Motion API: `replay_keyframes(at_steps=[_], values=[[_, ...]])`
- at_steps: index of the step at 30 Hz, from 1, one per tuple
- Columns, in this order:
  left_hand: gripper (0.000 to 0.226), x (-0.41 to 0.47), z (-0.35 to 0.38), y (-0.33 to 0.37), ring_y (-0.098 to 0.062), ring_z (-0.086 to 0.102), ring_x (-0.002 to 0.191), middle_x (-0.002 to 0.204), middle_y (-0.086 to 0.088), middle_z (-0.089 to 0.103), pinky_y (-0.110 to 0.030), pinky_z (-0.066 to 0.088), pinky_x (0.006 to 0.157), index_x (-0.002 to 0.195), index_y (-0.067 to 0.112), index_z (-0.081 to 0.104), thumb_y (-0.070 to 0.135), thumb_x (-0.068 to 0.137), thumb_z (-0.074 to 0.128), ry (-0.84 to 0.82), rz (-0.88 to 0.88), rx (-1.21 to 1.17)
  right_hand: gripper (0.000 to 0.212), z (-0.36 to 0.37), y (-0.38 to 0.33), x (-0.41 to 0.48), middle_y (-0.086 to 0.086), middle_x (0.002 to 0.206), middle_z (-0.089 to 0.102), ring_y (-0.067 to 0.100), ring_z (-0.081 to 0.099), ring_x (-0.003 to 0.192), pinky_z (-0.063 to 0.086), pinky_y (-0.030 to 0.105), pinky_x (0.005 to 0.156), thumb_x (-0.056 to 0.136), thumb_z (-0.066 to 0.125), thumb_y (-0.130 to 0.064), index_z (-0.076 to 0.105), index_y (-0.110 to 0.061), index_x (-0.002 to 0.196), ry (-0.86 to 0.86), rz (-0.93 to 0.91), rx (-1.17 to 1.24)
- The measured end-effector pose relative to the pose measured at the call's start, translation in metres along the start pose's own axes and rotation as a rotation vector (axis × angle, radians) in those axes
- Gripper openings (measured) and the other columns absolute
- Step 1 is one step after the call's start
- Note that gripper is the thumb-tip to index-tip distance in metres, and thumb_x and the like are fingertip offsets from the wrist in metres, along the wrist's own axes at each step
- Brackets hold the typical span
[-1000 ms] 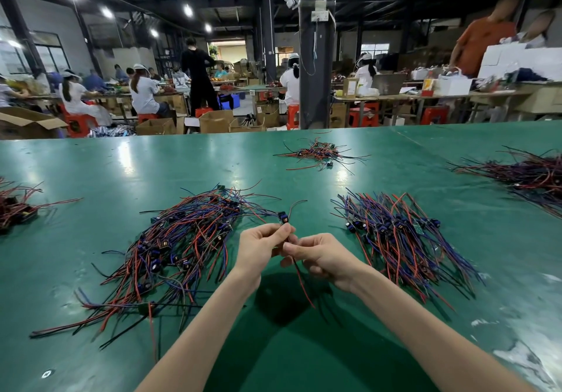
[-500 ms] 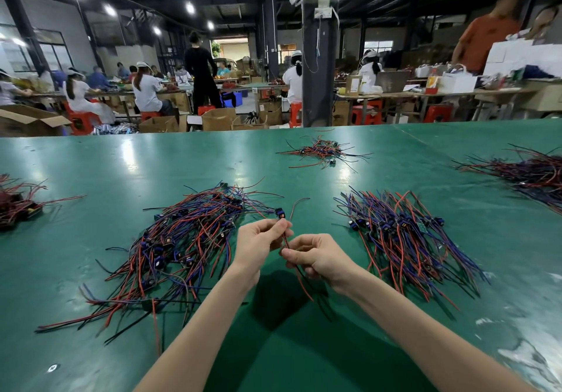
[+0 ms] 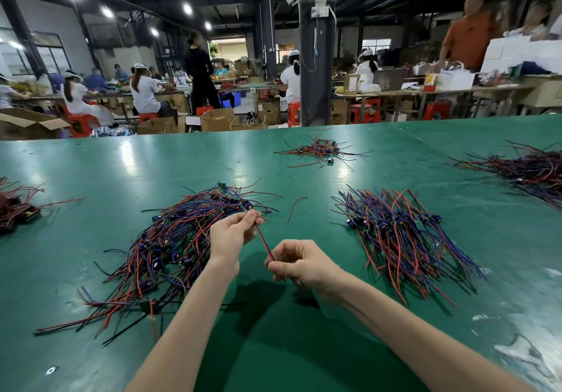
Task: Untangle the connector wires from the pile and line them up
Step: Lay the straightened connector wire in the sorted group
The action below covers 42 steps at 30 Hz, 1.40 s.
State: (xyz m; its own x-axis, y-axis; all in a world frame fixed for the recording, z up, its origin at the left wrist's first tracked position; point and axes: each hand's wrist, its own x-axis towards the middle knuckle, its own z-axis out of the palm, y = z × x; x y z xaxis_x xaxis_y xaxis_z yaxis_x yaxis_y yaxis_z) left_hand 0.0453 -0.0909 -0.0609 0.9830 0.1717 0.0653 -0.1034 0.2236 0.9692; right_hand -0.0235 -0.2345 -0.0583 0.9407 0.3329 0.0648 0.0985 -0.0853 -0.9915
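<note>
Seen only as two slender forearms, bare along the whole visible length, from the lower edge of the frame to the wrists. Ended in a bare left hand (image 3: pixel 229 236) and right hand (image 3: pixel 304 267) at lower centre. Nails too small to tell.

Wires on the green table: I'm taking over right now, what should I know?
Left hand pinches the connector end of one red-and-black wire; right hand pinches it lower down, stretched between them above the green table.
Tangled pile of red, blue and black connector wires lies left of the hands; a roughly parallel bunch of the same wires lies right.
Done: that bunch. Left: add this wire, then the pile.
</note>
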Motion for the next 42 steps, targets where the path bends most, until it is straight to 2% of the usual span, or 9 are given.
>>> replay_keyframes(at_steps=[3, 8, 13, 19, 24, 28, 34, 38, 42], values=[[0.016, 0.001, -0.001, -0.001, 0.001, 0.050, 0.048, 0.060, 0.006, 0.069, -0.013, 0.047, 0.054, 0.076, 0.012, 0.070, 0.010, 0.090, 0.062, -0.002, 0.003, -0.003, 0.007, 0.002, -0.001, 0.000, 0.006, 0.058, 0.055, -0.004, 0.044, 0.034, 0.030, 0.007, 0.040, 0.089, 0.058, 0.004, 0.056, -0.002, 0.087, -0.004, -0.005, -0.041], [0.016, 0.002, -0.002, -0.001, 0.000, 0.051, 0.049, 0.060, 0.006, 0.069, -0.012, 0.047, 0.054, 0.077, 0.012, 0.070, 0.010, 0.090, 0.062, 0.009, 0.005, -0.007, 0.006, 0.003, 0.002, 0.002, 0.006, 0.063, 0.053, -0.004, 0.050, 0.040, 0.033, 0.006, 0.046, 0.092, 0.055, 0.003, 0.058, -0.001, 0.094, -0.004, -0.006, -0.109], [0.015, 0.002, -0.001, -0.001, 0.002, 0.048, 0.044, 0.059, 0.006, 0.068, -0.010, 0.045, 0.050, 0.078, 0.010, 0.070, 0.010, 0.090, 0.061, 0.023, 0.004, -0.025, 0.011, 0.002, 0.005, 0.005, 0.012, 0.074, 0.058, 0.003, 0.052, 0.051, 0.039, 0.016, 0.057, 0.091, 0.059, -0.001, 0.063, 0.005, 0.099, 0.020, -0.010, -0.194], [0.015, 0.005, -0.005, -0.002, 0.001, 0.050, 0.047, 0.062, 0.005, 0.069, -0.012, 0.048, 0.051, 0.077, 0.012, 0.071, 0.011, 0.090, 0.063, 0.033, -0.009, -0.031, 0.010, 0.001, 0.010, 0.005, 0.000, 0.055, 0.053, 0.001, 0.045, 0.045, 0.036, 0.018, 0.054, 0.092, 0.060, -0.009, 0.065, -0.003, 0.098, 0.020, 0.000, -0.240], [0.013, 0.008, -0.008, -0.004, 0.001, 0.051, 0.046, 0.061, 0.005, 0.070, -0.012, 0.047, 0.050, 0.079, 0.010, 0.071, 0.011, 0.090, 0.063, 0.041, -0.037, -0.028, 0.013, 0.001, 0.008, 0.002, -0.002, 0.062, 0.056, -0.003, 0.047, 0.043, 0.035, 0.008, 0.046, 0.091, 0.057, -0.003, 0.063, -0.006, 0.103, -0.016, -0.061, -0.285], [0.015, 0.008, -0.008, -0.007, -0.002, 0.052, 0.048, 0.061, 0.003, 0.069, -0.015, 0.047, 0.052, 0.076, 0.010, 0.071, 0.010, 0.089, 0.063, 0.031, -0.059, -0.013, 0.016, 0.001, 0.007, 0.005, -0.004, 0.060, 0.057, 0.005, 0.052, 0.053, 0.039, 0.016, 0.054, 0.089, 0.056, 0.003, 0.065, -0.009, 0.097, 0.084, -0.152, -0.280], [0.016, 0.008, -0.007, -0.009, -0.003, 0.054, 0.049, 0.061, 0.002, 0.069, -0.016, 0.049, 0.052, 0.074, 0.010, 0.071, 0.010, 0.088, 0.064, 0.026, -0.062, 0.033, 0.021, 0.001, 0.010, 0.006, -0.003, 0.060, 0.059, 0.003, 0.055, 0.052, 0.038, 0.011, 0.053, 0.089, 0.055, 0.004, 0.066, -0.014, 0.091, 0.106, -0.183, -0.271], [0.016, 0.008, -0.006, -0.009, -0.002, 0.053, 0.048, 0.060, 0.003, 0.069, -0.016, 0.048, 0.052, 0.075, 0.009, 0.071, 0.009, 0.089, 0.064, 0.018, -0.059, 0.044, 0.023, 0.000, 0.008, 0.005, -0.001, 0.061, 0.059, 0.008, 0.055, 0.056, 0.039, 0.015, 0.056, 0.089, 0.056, 0.003, 0.064, -0.019, 0.090, 0.092, -0.187, -0.281], [0.015, 0.006, -0.005, -0.008, 0.000, 0.051, 0.046, 0.059, 0.003, 0.069, -0.012, 0.046, 0.050, 0.077, 0.007, 0.070, 0.009, 0.090, 0.062, 0.015, -0.053, 0.027, 0.019, -0.004, 0.005, 0.005, -0.001, 0.057, 0.058, 0.011, 0.052, 0.057, 0.041, 0.026, 0.062, 0.089, 0.055, 0.001, 0.065, -0.014, 0.092, 0.035, -0.095, -0.310]])
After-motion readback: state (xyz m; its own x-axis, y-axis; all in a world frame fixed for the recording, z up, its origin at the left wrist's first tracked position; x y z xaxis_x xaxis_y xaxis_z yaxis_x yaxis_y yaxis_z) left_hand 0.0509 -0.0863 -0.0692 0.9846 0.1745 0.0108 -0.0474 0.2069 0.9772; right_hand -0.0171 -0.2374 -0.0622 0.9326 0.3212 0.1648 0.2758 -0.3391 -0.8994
